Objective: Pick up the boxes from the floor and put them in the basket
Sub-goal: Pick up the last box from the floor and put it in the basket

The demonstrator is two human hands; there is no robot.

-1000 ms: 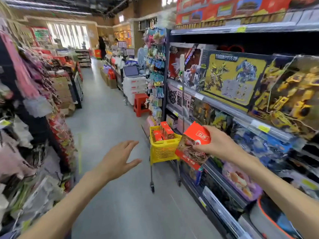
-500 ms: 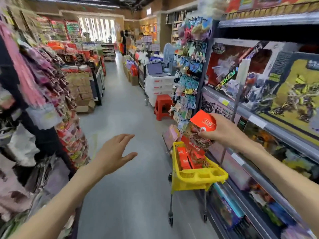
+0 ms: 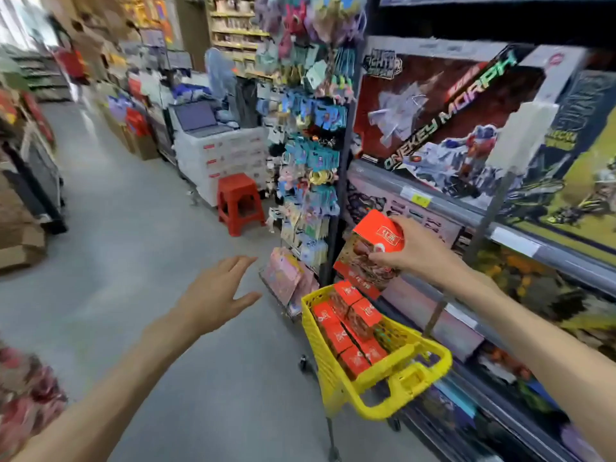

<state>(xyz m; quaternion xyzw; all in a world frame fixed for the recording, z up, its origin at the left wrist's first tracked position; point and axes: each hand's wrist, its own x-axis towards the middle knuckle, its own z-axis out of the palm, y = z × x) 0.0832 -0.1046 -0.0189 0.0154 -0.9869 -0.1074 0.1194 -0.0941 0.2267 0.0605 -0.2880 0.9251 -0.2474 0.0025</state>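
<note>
The aisle is brightly and evenly lit, with no hard shadows on the grey floor [image 3: 126, 261], which carries a soft pale sheen. At the top left a window [image 3: 13, 25] is blown out to white. Motion blur smears the whole frame, worst at the left edge, where the hanging goods [image 3: 23, 388] dissolve into red and pink smudges. The far end of the aisle is soft and blocky. Lettering on the big toy box [image 3: 446, 118] stays readable though fuzzy. The wide lens bends the shelves [image 3: 520, 241] outward and stretches both forearms at the bottom corners. The shelf underside at top right is dark.
</note>
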